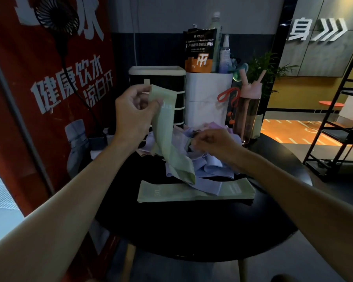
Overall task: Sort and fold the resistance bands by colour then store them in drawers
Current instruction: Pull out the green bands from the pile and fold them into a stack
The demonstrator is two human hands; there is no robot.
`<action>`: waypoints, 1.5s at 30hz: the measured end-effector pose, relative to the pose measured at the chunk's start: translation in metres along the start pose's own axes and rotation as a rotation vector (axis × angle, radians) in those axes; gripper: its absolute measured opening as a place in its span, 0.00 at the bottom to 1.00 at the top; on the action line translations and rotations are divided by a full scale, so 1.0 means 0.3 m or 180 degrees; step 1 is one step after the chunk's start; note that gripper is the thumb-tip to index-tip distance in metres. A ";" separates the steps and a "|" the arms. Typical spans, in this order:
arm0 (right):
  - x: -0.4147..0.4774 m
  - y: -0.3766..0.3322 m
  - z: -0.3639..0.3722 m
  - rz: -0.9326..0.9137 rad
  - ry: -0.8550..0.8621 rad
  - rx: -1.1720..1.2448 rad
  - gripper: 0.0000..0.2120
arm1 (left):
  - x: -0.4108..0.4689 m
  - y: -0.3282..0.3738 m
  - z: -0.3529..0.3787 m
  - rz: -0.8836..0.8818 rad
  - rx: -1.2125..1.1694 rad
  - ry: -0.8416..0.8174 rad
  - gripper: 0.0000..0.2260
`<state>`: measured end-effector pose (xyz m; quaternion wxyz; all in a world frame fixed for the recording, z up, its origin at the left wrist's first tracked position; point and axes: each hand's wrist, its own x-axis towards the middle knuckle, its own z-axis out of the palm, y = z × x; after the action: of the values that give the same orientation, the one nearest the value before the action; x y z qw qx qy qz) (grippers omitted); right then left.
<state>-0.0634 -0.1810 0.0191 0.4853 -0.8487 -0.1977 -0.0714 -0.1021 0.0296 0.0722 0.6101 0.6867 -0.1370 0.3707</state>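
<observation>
One green band point(165, 135) hangs gripped in the left hand point(135, 110) at 11 o'clock of the lilac pile point(210, 165), the right hand point(212, 141) curled into that pile, its hold undeterminable; risk: snagged bands could drag onto the folded green stack point(192, 193) at 6 o'clock.

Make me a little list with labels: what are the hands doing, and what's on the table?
Left hand: holds up a green band by its top end
Right hand: fingers curled in the purple pile; what it pinches is unclear
Front of table: flat green bands, stacked
Behind pile: drawer unit, pink bottle
</observation>
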 end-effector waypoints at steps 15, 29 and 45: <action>0.043 0.139 0.113 0.0308 -0.0883 -0.0579 0.06 | 0.023 0.004 -0.075 0.0335 -0.0115 0.0410 0.11; 0.115 0.158 0.141 0.0384 -0.0210 -0.0684 0.07 | 0.051 -0.049 -0.126 0.0202 -0.0406 0.0652 0.11; 0.257 0.122 0.015 0.0499 0.0549 0.0464 0.21 | 0.046 -0.109 -0.020 -0.0092 -0.0543 0.0367 0.10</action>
<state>0.0215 -0.1733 0.0118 0.5650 -0.8147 -0.0931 -0.0914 -0.0738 0.0460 0.0574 0.6785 0.6117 -0.1229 0.3877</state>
